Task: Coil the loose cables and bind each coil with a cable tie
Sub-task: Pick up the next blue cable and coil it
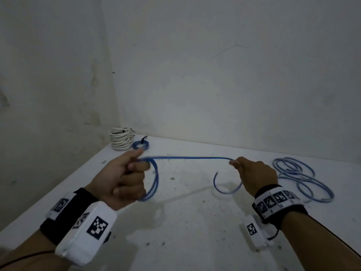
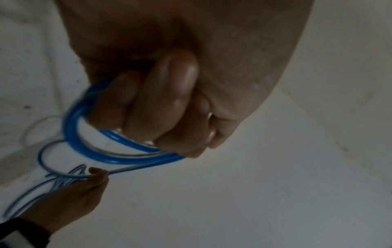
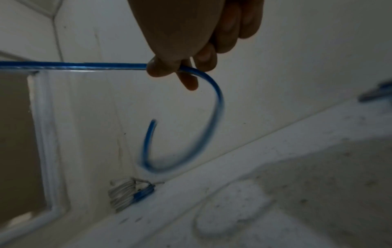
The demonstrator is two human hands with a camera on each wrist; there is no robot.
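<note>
The head camera looks forward and down from above onto the white desk [image 1: 185, 222] and the room corner behind it, taking in both forearms and hands at a moderate remove. The left wrist camera sits very near the left hand [image 2: 169, 100], looking along it from below the palm, and it also catches the right hand [image 2: 70, 198] farther off at lower left. The right wrist camera looks along the right hand [image 3: 191, 42] from close under it, facing the far corner. It shares with the head view the stack of white coils [image 3: 120, 193] and the blue cable [image 3: 84, 65] stretched between the hands.
</note>
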